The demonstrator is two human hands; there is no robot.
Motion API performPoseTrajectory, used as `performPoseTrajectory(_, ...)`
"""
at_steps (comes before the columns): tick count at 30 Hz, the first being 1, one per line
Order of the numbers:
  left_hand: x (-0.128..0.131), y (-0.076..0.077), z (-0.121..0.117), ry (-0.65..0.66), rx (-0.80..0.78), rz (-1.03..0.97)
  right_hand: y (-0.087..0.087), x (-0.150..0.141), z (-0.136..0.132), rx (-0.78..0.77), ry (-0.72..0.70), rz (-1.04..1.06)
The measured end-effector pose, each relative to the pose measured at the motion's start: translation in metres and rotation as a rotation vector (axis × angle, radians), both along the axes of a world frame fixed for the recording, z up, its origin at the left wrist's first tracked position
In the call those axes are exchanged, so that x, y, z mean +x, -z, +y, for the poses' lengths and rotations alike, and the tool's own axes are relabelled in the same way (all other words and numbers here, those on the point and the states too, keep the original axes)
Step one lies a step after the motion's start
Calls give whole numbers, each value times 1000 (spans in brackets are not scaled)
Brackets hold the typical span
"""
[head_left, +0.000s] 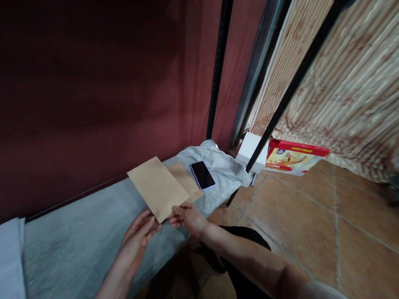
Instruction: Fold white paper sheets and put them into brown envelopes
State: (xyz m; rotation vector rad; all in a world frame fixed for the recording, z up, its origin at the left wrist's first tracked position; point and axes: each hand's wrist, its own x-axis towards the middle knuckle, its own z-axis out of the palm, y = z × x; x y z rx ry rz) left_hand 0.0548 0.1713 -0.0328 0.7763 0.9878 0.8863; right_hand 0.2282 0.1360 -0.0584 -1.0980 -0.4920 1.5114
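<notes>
A flat brown paper envelope (pixel 157 188) is held at a tilt above the covered surface, its far end raised. My right hand (pixel 189 218) pinches its near right corner, thumb on top and fingers below. At the near left corner, my left hand (pixel 137 239) has its fingers against the edge, partly tucked underneath. Behind and to the right lies a second brown paper piece (pixel 189 181), flat and partly covered by the first. Beside that one rests a smartphone (pixel 203 175) with a dark screen and a pale purple case.
Grey cloth (pixel 66 248) covers the long narrow surface along a dark red panel (pixel 82 107). White folded sheets (pixel 6 269) lie at the left end. Black metal posts (pixel 219 71) rise at the right end. A white box (pixel 253 150) and a red printed carton (pixel 294 157) stand beyond.
</notes>
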Motion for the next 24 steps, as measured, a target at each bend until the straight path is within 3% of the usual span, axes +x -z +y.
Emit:
performPoseTrajectory(3,-6,5,4,13,-26,56,-3,15,-2,-39,110,33)
performPoseTrajectory(9,-14,8,6,56,-26,132,-5,38,-9,-64,176,52)
performPoseTrajectory(24,-18,14,4,107,-10,202,-5,55,-11,-270,9,86)
